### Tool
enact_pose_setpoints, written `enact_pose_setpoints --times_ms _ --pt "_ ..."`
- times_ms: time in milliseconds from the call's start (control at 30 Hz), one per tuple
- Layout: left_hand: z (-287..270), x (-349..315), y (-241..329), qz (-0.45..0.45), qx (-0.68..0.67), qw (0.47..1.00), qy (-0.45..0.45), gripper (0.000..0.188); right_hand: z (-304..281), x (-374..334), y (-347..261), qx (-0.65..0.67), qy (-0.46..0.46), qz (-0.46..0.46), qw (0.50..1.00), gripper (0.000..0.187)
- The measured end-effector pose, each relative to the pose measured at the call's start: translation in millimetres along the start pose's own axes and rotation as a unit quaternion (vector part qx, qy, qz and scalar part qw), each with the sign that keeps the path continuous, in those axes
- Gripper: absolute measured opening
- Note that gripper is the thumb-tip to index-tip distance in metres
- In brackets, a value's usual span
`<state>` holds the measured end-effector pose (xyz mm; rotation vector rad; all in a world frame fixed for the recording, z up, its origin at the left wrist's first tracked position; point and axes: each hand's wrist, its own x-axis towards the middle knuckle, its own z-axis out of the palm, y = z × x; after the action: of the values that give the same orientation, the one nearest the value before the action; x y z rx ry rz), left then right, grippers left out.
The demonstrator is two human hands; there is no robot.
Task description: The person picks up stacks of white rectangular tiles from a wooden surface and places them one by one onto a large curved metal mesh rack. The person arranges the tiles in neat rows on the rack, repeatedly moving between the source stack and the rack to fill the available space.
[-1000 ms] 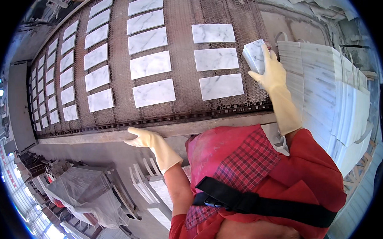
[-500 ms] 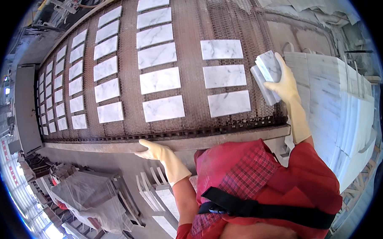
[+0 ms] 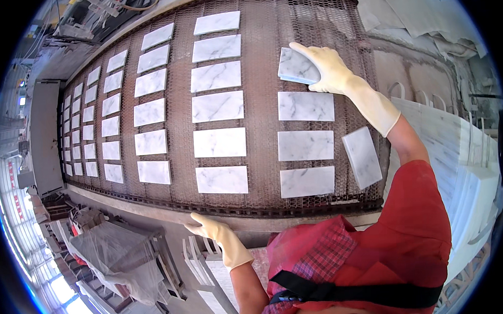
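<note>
My right hand (image 3: pixel 326 68), in a cream rubber glove, grips a white, grey-veined marble tile (image 3: pixel 296 63) by its right end. A light blue edge shows along the tile's near side; whether more than one tile is in the grip, I cannot tell. This tile lies at or just over the mesh belt (image 3: pixel 259 73), beyond a column of three laid tiles (image 3: pixel 306 145). Another marble tile (image 3: pixel 362 157) lies slanted to their right, at the belt's end. My left hand (image 3: pixel 212 230), gloved alike, rests on the belt's near rail (image 3: pixel 259 222), fingers apart and holding nothing.
Rows of similar marble tiles (image 3: pixel 217 107) cover the belt leftward. Pale stone slabs (image 3: pixel 440 156) stand at the right beside the belt. Below left, a pallet load wrapped in clear film (image 3: pixel 119 261) stands on the floor. A grey machine housing (image 3: pixel 46 136) crosses the belt's far left end.
My right hand has moved up and left over the belt with a tile. One tile now lies slanted at the belt's right end. The view has shifted; my left hand stays at the rail.
</note>
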<state>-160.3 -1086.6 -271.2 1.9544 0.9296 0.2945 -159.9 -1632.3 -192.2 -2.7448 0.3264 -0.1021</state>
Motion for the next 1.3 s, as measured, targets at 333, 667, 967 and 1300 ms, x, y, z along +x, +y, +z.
enact_pose_setpoints --times_ms 333,667,967,1300 --pt "3 -7 -1 0.008 0.038 0.999 -0.008 0.089 39 29 35 -0.019 -0.069 -0.063 0.995 0.121" --pt "1 -10 0 0.014 0.079 0.997 -0.006 0.091 22 41 39 -0.024 -0.122 -0.085 0.989 0.124" --pt "1 -13 2 0.016 0.076 0.997 -0.002 0.091 21 41 36 -0.033 -0.136 -0.088 0.986 0.123" --pt "2 -23 7 0.004 0.076 0.997 -0.006 0.090 11 51 52 0.058 -0.099 -0.087 0.990 0.122"
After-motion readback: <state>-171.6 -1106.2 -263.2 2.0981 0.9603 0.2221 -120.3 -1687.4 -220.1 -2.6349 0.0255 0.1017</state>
